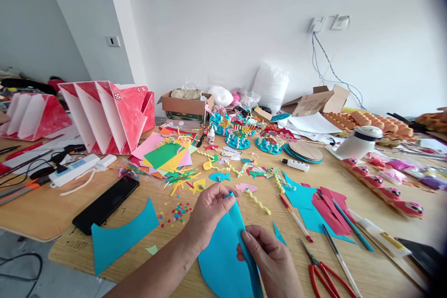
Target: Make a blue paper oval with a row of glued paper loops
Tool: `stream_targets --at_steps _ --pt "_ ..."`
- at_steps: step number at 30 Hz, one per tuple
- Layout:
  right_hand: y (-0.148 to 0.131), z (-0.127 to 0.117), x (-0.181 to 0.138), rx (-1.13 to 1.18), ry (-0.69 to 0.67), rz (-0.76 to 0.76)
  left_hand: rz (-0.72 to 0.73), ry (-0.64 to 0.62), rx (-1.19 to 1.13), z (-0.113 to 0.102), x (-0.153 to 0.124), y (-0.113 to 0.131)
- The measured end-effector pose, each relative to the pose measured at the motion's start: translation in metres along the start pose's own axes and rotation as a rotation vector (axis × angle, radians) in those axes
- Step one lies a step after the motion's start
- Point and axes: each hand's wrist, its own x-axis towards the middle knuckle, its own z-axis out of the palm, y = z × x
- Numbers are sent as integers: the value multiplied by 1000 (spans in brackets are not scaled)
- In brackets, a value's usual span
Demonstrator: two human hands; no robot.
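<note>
- While the left hand (211,214) pinches the upper end of a narrow blue strip (239,219) between thumb and fingers, the right hand (268,253) grips the same strip lower down, its thumb pressed along one face.
- Beneath both hands is a blue sheet (220,263) with a rounded edge; whether the strip is joined to it, I cannot tell.
- Just beyond the fingertips lie a pink fish (246,188) with a yellow twisted strand (258,202) and a blue fish (219,177).
- Left of the left hand are scattered paper dots (179,213), then a curved blue offcut (124,242), with a black phone (106,204) beyond it.
- Right of the right hand lie red-handled scissors (316,263) and a red-capped pen (295,218), with red paper (334,207) farther out.
- Well beyond the hands, decorated blue discs (237,142) stand near a small white bottle (211,136); left of these rests a pile of coloured paper (162,154).
</note>
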Motion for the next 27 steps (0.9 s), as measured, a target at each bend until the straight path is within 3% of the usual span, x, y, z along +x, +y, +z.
stream_targets --at_steps 12,17,27 --pt "-14 3 -8 -308 107 -48 -92 98 -39 1 5 -11" --pt "-16 10 -2 -236 154 -81 -53 109 -4 0 7 -13" --pt "-12 10 1 -110 99 -10 -31 87 96 -4 10 -13"
